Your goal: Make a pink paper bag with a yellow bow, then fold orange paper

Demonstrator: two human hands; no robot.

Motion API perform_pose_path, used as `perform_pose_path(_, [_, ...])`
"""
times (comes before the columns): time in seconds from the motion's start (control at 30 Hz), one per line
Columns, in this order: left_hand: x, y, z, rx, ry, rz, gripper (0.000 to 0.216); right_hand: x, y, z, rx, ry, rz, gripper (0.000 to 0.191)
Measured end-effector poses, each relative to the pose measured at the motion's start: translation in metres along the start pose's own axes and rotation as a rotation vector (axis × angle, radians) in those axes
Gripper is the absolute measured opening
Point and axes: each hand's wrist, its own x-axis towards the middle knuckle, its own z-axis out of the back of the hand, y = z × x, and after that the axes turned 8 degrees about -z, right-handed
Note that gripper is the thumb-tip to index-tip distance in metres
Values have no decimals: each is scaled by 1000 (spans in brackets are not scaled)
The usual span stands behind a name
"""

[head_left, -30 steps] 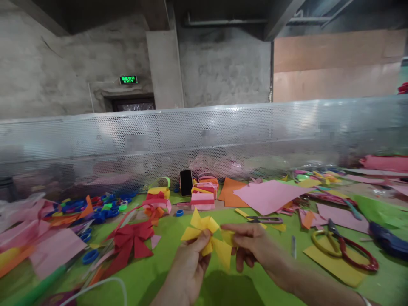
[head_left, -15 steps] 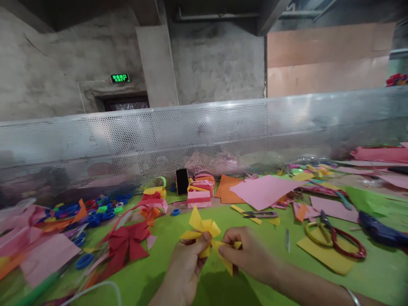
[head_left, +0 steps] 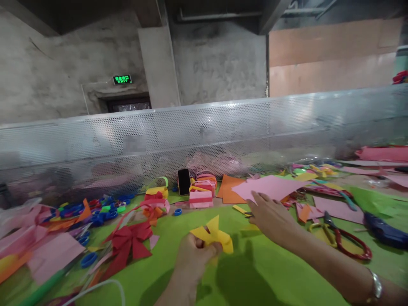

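Note:
Folded into pointed loops like a bow or flower, a yellow paper piece [head_left: 215,236] is pinched in my left hand [head_left: 194,259], low in the middle of the view. My right hand [head_left: 274,219] is stretched out flat over the table, fingers extended, beside a large pink paper sheet [head_left: 270,187]. Under its fingers lie a yellow strip [head_left: 240,209] and small snips, mostly hidden by the hand. A yellow paper scrap [head_left: 249,229] lies just below that hand, partly covered. To the left rests a red paper bow [head_left: 130,244].
Red-handled scissors [head_left: 353,246] and a dark blue tool [head_left: 384,229] lie to the right. Small paper bags [head_left: 200,197] and a phone [head_left: 183,182] stand at the back, before a perforated metal panel [head_left: 178,136]. Blue rings [head_left: 88,259] and paper scraps cover the left; a white cable [head_left: 119,285] curves in front.
My right hand has let go of a yellow paper piece and moved up and right over the snips. My left hand has shifted slightly right and turned the yellow bow.

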Motion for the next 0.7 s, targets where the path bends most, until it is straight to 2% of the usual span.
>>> perform_pose_path(0.07, [-3,0,-3,42,93,-43,42,-4,8,-2,229,76,50,27])
perform_pose_path(0.1, [-4,-1,-5,56,132,-62,44,-8,15,-5,384,169,67,28])
perform_pose_path(0.17, [-3,0,-6,78,179,-94,48,-17,27,-15,682,369,61,41])
perform_pose_path(0.2, [-3,0,-6,87,186,-96,50,-21,33,-20,792,426,44,47])
perform_pose_path(0.27, [-2,1,-6,89,167,-62,48,-27,39,-29,938,437,22,50])
perform_pose_path(0.37, [-3,1,-6,66,129,26,36,-28,41,-32,960,358,4,39])
perform_pose_path(0.47, [-7,-2,-5,19,174,99,30,-25,38,-28,855,323,25,29])
perform_pose_path(0.6, [-11,-11,-3,-153,232,185,32,-23,36,-25,821,327,33,28])
perform_pose_path(0.7, [-13,-17,-2,-215,253,247,30,-22,36,-29,763,278,22,29])
